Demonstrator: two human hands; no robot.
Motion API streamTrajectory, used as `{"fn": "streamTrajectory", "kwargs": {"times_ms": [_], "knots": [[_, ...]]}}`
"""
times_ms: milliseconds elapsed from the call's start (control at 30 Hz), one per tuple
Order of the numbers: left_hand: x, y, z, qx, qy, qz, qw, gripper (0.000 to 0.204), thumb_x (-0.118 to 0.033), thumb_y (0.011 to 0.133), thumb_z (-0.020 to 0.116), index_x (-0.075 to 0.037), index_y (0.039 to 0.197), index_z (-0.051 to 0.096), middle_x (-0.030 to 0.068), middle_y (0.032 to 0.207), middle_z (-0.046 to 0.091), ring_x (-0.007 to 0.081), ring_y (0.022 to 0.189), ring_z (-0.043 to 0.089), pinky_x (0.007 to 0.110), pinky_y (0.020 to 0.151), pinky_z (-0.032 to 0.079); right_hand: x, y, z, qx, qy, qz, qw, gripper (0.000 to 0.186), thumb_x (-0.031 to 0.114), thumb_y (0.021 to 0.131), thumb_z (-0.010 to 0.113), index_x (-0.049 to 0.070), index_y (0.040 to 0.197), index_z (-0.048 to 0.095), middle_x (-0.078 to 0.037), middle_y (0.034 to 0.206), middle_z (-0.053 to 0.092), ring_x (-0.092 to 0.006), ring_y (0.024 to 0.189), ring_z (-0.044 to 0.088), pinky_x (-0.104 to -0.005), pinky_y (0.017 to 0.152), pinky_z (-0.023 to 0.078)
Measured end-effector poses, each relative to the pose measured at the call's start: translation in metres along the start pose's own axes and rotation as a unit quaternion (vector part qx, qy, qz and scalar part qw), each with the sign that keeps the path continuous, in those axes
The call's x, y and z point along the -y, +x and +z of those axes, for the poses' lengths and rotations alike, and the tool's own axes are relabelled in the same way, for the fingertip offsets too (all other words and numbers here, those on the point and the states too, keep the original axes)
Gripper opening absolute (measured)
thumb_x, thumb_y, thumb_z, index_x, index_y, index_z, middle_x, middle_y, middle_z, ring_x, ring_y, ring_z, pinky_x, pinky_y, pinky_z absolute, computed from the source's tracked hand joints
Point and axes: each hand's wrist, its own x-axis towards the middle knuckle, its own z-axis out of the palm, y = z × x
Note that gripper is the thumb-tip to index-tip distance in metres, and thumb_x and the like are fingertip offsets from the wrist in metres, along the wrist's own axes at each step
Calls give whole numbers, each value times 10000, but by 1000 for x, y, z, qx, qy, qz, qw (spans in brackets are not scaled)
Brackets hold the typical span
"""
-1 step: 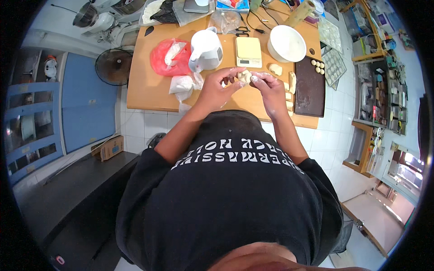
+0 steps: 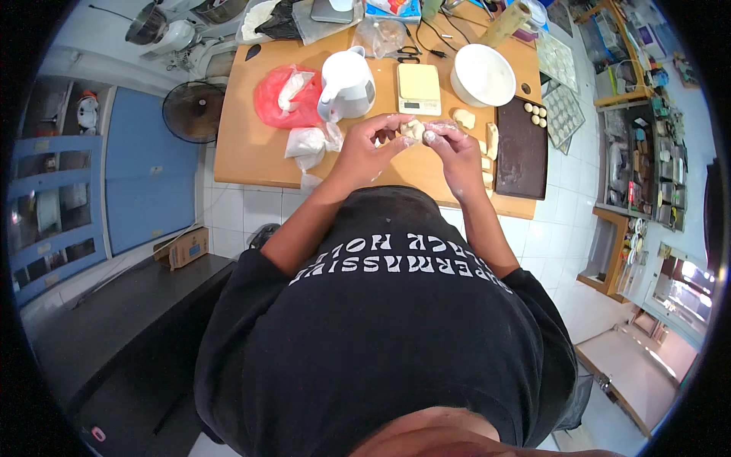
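Note:
A small pale lump of dough (image 2: 412, 131) is held between my two hands, above the near part of the table. My left hand (image 2: 371, 151) is curled around its left side, the thumb pressing on it from below. On the other side, my right hand (image 2: 454, 146) pinches the dough between thumb and fingers. White flour marks both hands. Just beyond my right hand lies a rounded dough piece (image 2: 464, 118). Beside it, a dough strip (image 2: 493, 140) and several cut dough pieces (image 2: 486, 163) line the left edge of a dark tray (image 2: 520, 156). Several small dough balls (image 2: 538, 120) sit on that tray.
A kitchen scale (image 2: 418, 80) stands beyond my hands, with a white bowl (image 2: 483, 76) to its right. Leftward are a white pitcher (image 2: 347, 85), a red plastic bag (image 2: 283, 97) and a bag of white powder (image 2: 307, 142). Scissors (image 2: 408, 55) and cables lie farther back.

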Motion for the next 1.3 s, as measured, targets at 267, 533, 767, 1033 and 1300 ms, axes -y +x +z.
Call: {"fn": "streamTrajectory", "kwargs": {"times_ms": [267, 533, 767, 1033, 1300], "knots": [[-12, 4, 54, -34, -232, -105, 966, 239, -98, 957, 680, -9, 1179, 687, 34, 1038, 710, 99, 939, 643, 255, 837, 498, 35, -18, -37, 22, -316, -249, 915, 400, 99, 765, 860, 37, 1128, 705, -120, 1050, 715, -258, 939, 706, -366, 832, 561], [-18, -7, 93, -46, -161, -109, 980, 191, -75, 963, 678, 6, 1137, 683, 38, 1034, 707, 94, 953, 641, 253, 857, 506, 12, -17, -82, 57, -244, -161, 955, 174, 107, 876, 772, -8, 1002, 737, -117, 970, 744, -203, 898, 711, -317, 799, 543], [-8, -14, 126, -76, -167, -95, 978, 174, -84, 952, 700, 23, 1088, 687, 30, 982, 706, 70, 920, 633, 237, 827, 503, 17, -22, -103, 92, -111, 47, 988, 174, 112, 948, 713, -21, 1059, 736, -43, 935, 738, -94, 861, 652, -264, 787, 519], [-15, 6, 132, -98, -136, -96, 981, 135, -123, 955, 686, -7, 1022, 702, -16, 899, 674, 50, 807, 577, 218, 716, 453, 14, -9, -112, 101, -16, 39, 994, 167, 40, 935, 710, -15, 1092, 713, -37, 1034, 699, -103, 960, 630, -269, 868, 510], [-28, 35, 129, -78, -184, -127, 972, 140, -148, 956, 680, -19, 1008, 687, -2, 879, 659, 58, 789, 551, 219, 713, 434, 40, -6, -120, 48, -326, -314, 890, 300, 125, 843, 796, 7, 1103, 707, -146, 981, 703, -290, 888, 691, -358, 805, 545]]}}
